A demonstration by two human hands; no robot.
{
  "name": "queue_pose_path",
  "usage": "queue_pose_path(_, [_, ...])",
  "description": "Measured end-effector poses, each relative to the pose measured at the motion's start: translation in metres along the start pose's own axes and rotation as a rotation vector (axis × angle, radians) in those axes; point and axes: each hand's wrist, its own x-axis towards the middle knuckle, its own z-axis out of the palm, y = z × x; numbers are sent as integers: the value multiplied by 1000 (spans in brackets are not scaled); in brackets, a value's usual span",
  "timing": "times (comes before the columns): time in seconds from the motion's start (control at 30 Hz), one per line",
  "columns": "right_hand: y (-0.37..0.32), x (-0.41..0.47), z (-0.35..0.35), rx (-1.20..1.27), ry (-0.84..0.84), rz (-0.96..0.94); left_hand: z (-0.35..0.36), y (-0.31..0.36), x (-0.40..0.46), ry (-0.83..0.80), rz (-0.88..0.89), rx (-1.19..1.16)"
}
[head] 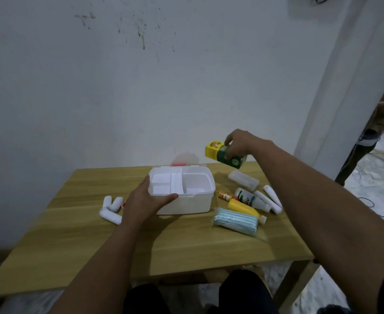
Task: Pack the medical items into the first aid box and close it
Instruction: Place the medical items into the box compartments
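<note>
A white first aid box (200, 200) stands open on the wooden table (186, 243), its inner tray showing compartments. My left hand (144, 203) grips the box's front left corner. My right hand (241, 143) holds a green and yellow carton (222, 155) in the air, above and right of the box. Right of the box lie a pack of blue face masks (236, 220), a yellow bottle (243, 208), a white bottle (250, 198), a small orange vial (224, 196), two white tubes (270, 199) and a clear plastic case (243, 180). Three white bandage rolls (111, 208) lie left of the box.
The box's lid, with a red mark (182, 163), stands up behind the box against the white wall. A small red object (123, 204) peeks out by my left wrist. A person's legs (356, 155) stand in the doorway at the far right.
</note>
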Motion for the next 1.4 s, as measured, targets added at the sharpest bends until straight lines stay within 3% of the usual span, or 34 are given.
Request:
queue_pose_path(0.13, [-28,-15,-18,21,-148,-97,0,0,0,13,1,-23])
queue_pose_path(0.23, [-51,-24,-7,-135,-228,-153,0,0,1,9,-2,-8])
queue_pose_path(0.33, [-71,-23,14,-298,-240,-182,0,-3,2,2,-9,-1])
queue_pose_path(0.53, [-99,-22,48,-358,-219,-227,1,-5,3,-12,-22,3])
queue_pose_path(0.83, [-104,-23,106,-82,-144,-282,3,0,2,4,-34,12])
queue_pose_path(1.0, [-92,-26,104,165,-61,-202,4,-2,1,13,-55,17])
queue_pose_path(1.1, [-94,-33,98,278,-93,-136,6,-2,2,12,-49,13])
queue_pose_path(1.4, [-114,-37,134,318,-105,-95,5,-4,1,7,-73,4])
